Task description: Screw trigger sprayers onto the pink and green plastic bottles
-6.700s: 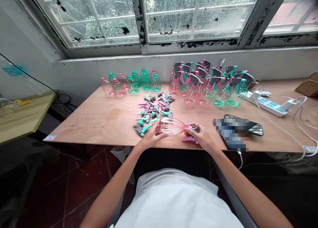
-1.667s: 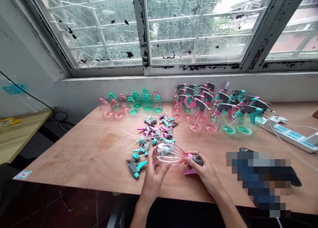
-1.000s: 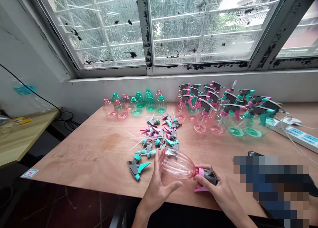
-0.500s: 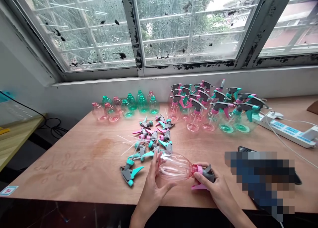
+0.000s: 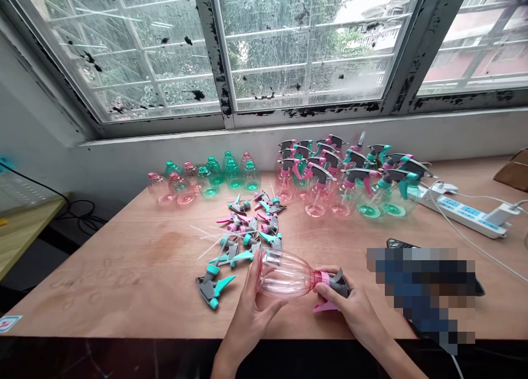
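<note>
A clear pink spray bottle lies sideways in the air above the front of the table. Its base rests in my left hand, with the fingers round the far side and the thumb below. At the neck, my right hand grips the pink collar of the grey and pink trigger sprayer head, which sits on the bottle's mouth. Just left of my left hand lies a loose grey and teal sprayer head. Behind the bottle is a pile of loose sprayer heads with thin clear tubes.
Several pink and green bottles without heads stand at the back left. Bottles with sprayer heads crowd the back right. A white power strip with cables lies right of them. A dark, partly blurred-out object is at the right.
The view has shifted slightly, so the whole scene sits a little differently. Both hands keep their hold on the bottle and its sprayer head, with little visible change.
</note>
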Tool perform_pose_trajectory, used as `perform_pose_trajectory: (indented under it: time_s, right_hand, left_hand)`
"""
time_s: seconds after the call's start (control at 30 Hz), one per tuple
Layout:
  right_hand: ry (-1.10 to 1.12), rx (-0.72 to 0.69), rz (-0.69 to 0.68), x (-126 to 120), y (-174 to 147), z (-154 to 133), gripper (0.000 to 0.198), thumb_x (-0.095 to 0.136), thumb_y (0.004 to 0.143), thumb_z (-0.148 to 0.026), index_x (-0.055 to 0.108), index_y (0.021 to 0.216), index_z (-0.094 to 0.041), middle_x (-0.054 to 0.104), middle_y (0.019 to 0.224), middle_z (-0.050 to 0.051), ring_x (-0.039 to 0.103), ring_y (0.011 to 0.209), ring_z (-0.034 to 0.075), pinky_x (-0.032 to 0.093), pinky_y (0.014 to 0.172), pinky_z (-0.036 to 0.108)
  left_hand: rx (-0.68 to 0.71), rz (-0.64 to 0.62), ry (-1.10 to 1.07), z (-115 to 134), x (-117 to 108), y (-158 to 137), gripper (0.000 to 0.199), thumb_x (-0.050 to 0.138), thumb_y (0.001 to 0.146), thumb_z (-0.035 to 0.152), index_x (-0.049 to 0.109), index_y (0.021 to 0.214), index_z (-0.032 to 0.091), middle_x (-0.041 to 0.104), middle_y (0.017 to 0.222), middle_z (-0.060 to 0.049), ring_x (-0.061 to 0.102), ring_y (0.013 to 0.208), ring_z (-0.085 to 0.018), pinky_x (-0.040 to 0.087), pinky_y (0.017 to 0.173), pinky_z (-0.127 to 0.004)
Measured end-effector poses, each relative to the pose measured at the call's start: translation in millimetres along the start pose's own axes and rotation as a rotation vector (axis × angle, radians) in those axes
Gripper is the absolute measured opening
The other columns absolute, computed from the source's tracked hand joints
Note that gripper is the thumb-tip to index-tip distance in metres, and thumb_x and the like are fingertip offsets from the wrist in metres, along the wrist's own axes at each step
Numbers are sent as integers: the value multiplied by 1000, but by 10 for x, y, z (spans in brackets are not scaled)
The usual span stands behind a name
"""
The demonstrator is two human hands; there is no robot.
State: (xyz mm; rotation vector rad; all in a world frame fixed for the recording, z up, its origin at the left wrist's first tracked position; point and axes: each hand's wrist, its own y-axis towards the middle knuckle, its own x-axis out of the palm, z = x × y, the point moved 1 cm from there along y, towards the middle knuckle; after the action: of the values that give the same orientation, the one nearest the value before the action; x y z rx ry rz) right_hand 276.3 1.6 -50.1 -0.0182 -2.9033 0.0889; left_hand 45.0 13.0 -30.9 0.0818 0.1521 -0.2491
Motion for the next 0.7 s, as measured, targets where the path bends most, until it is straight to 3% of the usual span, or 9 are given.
perform_pose_trajectory:
  time_s: [0.1, 0.2, 0.4, 0.57, 0.7]
  right_hand:
    - [-13, 5, -18, 22, -10, -33, 35, 83, 81, -39, 67, 103, -18, 69, 68, -2, 66, 60, 17, 65, 60, 33]
    - [-16, -1, -10, 36, -13, -60, 36, 84, 79, -40, 68, 103, -18, 69, 70, -2, 66, 60, 17, 64, 60, 32]
    - [-20, -2, 24, 24, -7, -46, 35, 83, 81, -41, 68, 104, -18, 69, 66, -2, 64, 61, 17, 58, 61, 29]
    - [-10, 1, -13, 40, -5, -75, 34, 82, 82, -40, 67, 103, -19, 69, 68, -2, 64, 61, 16, 57, 61, 29]
    - [-47, -9, -5, 60, 22, -101, 32, 83, 80, -39, 69, 101, -19, 70, 72, -2, 64, 64, 16, 55, 63, 27]
  left_hand:
    - [-25, 16, -51, 5, 9, 2, 105, 78, 85, 38, 5, 161, 38, 24, 168, -8, 42, 146, -32, 28, 123, -48]
    - [-18, 24, -48, 16, 6, 6, 95, 76, 87, 37, 16, 160, 33, 28, 167, -10, 39, 147, -33, 28, 123, -49]
    - [17, 30, 25, 13, -1, 20, 92, 77, 86, 36, 20, 159, 37, 27, 167, -4, 29, 152, -31, 23, 126, -45]
    - [10, 17, 12, 13, 7, 16, 92, 74, 89, 36, 15, 159, 42, 29, 166, -3, 47, 142, -31, 33, 122, -46]
    - [16, 23, -23, 18, -2, 4, 92, 74, 88, 39, 15, 159, 40, 21, 169, -3, 32, 151, -31, 26, 125, -46]
